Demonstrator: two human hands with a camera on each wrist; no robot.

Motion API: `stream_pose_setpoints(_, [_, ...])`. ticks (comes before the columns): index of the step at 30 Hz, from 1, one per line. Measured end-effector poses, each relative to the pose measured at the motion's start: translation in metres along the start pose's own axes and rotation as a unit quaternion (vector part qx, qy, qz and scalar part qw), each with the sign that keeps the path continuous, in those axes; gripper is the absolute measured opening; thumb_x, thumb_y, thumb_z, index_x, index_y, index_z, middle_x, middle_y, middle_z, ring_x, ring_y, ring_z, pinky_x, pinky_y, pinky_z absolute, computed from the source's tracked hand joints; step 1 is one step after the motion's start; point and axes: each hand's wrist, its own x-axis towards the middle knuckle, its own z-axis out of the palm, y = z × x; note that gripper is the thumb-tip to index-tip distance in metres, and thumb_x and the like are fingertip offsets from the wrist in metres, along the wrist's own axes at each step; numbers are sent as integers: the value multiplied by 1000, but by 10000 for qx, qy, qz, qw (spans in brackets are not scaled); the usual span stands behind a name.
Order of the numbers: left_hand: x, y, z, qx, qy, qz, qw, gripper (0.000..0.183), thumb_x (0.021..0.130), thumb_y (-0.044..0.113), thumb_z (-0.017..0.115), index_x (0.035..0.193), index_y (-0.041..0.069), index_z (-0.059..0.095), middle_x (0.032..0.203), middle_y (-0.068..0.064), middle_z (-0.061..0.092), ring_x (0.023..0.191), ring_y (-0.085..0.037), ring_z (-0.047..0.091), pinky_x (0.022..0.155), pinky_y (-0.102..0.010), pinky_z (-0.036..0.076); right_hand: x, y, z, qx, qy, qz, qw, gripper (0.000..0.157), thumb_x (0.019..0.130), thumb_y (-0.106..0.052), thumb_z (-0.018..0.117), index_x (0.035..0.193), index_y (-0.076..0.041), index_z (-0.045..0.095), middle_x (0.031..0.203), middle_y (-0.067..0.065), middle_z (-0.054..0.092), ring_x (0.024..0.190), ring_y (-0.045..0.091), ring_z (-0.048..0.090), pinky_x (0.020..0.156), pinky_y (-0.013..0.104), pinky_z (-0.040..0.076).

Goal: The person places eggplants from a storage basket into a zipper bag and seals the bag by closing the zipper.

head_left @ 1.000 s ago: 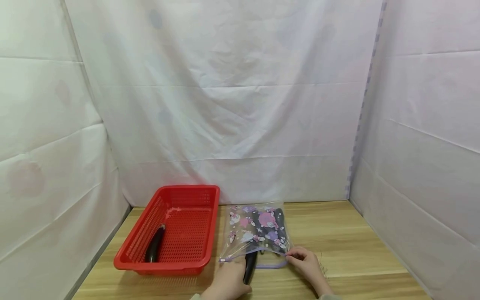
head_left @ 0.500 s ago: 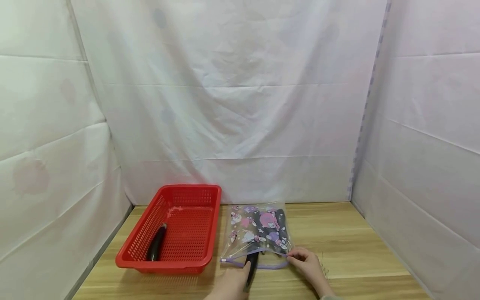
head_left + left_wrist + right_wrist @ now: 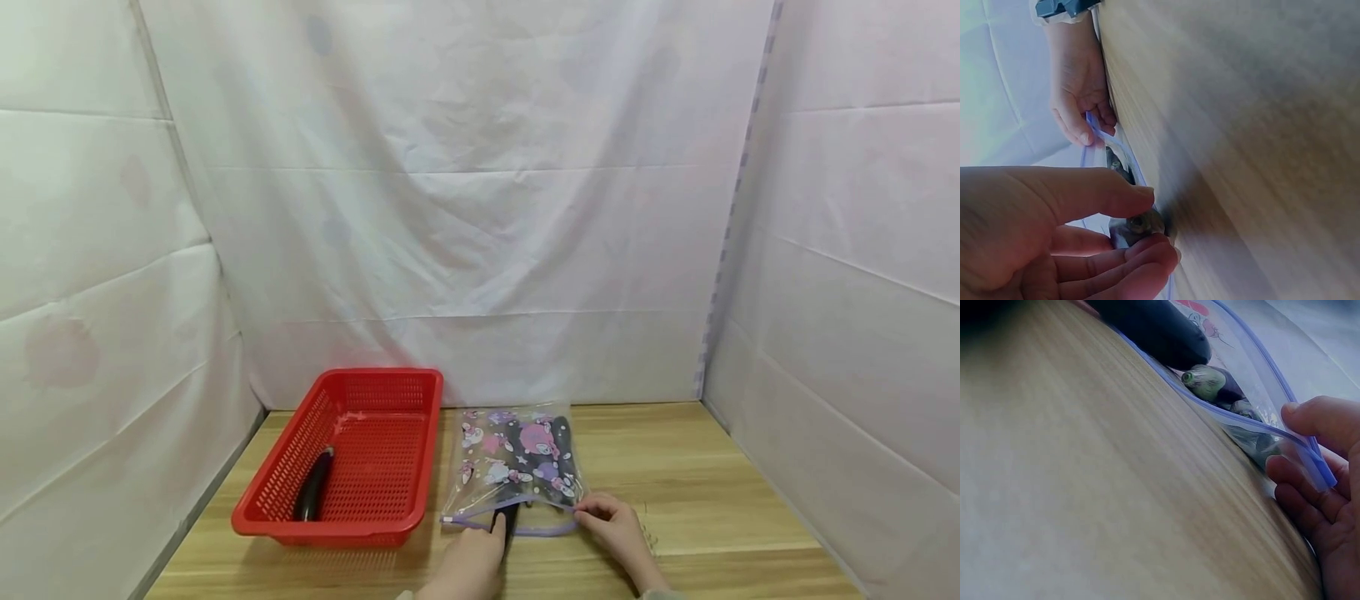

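Note:
My left hand [image 3: 467, 562] grips a dark eggplant [image 3: 507, 518] near its end, the thumb on one side and fingertips on the other in the left wrist view. The eggplant's far part passes through the mouth of a clear zip bag [image 3: 480, 492] with pink and purple cartoon prints. My right hand [image 3: 615, 533] pinches the right corner of the bag's purple zip edge [image 3: 1260, 425], and the mouth gapes. Other eggplants lie inside the bag, one showing a green stem end [image 3: 1200, 381] in the right wrist view. Prints partly hide them.
A red plastic basket [image 3: 416, 521] stands left of the bag, with one eggplant [image 3: 313, 485] along its left side. The wooden table [image 3: 675, 467] meets white cloth walls [image 3: 480, 250] at the back and both sides. A white slider [image 3: 447, 520] sits at the zip's left end.
My left hand has moved forward and slightly right, and the gripped eggplant has slid farther into the bag. My right hand keeps its pinch on the bag's corner.

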Motion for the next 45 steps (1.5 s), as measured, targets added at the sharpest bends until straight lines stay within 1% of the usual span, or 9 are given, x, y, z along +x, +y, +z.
stream_pose_setpoints(7, [6,4,6,304,328,-157,9989,61,67,5,71,126,-2,58,66,-11,62,58,-23,62,45,-35,47,0,-2,0,42,6,143,9999,12,75,2,78,81,-7,73,82,10,67,72,8,57,65,22,47])
stream_pose_setpoints(13, [9,7,10,551,660,-134,9962,58,69,2,69,126,-3,57,63,-9,61,56,-21,61,42,-33,46,-1,-3,0,52,-14,-174,9998,12,75,4,77,82,-4,73,81,12,67,72,8,57,65,22,47])
stream_pose_setpoints(20, [14,9,7,616,461,-228,9968,48,73,2,69,120,-1,63,71,-12,65,65,-24,64,50,-35,50,0,-2,-2,30,19,10,10000,11,76,-1,78,82,-9,74,81,6,67,74,7,58,67,21,46])
stream_pose_setpoints(27, [17,9,5,686,520,-162,9962,41,72,3,71,112,-2,65,68,-12,63,62,-25,63,49,-35,50,1,0,-1,-6,93,-57,9999,10,75,-2,79,81,-9,74,80,-2,68,73,7,58,66,21,47])
stream_pose_setpoints(30, [19,8,8,696,623,-185,9955,39,71,5,72,109,-2,65,66,-11,62,61,-24,63,48,-35,50,0,-1,0,-18,127,-47,9999,11,74,-2,80,80,-9,75,80,-1,68,74,7,58,67,21,46])
stream_pose_setpoints(33, [22,8,11,745,663,-219,9948,42,71,5,73,111,-2,64,67,-11,62,61,-24,63,48,-34,50,-1,-1,0,-28,130,-85,9999,10,74,-1,80,80,-9,75,81,2,68,74,7,58,66,21,46])
stream_pose_setpoints(37, [26,8,11,722,585,-315,9952,48,72,4,73,118,-4,62,68,-12,63,62,-23,63,49,-34,50,-1,1,1,-30,111,-171,9998,11,75,2,78,81,-6,74,81,7,68,73,6,57,65,21,46])
stream_pose_setpoints(40, [28,8,12,613,594,-378,9956,46,72,2,72,116,-5,60,67,-13,62,61,-25,63,49,-35,50,-1,2,1,-30,140,-176,9997,11,74,5,77,81,-4,74,81,9,68,73,6,57,65,21,46])
stream_pose_setpoints(45, [30,10,13,706,783,-361,9938,48,71,1,70,117,-8,59,63,-12,60,57,-24,61,46,-34,49,-1,1,2,-65,150,-42,9999,11,74,3,78,80,-6,74,82,6,69,76,6,59,68,20,46])
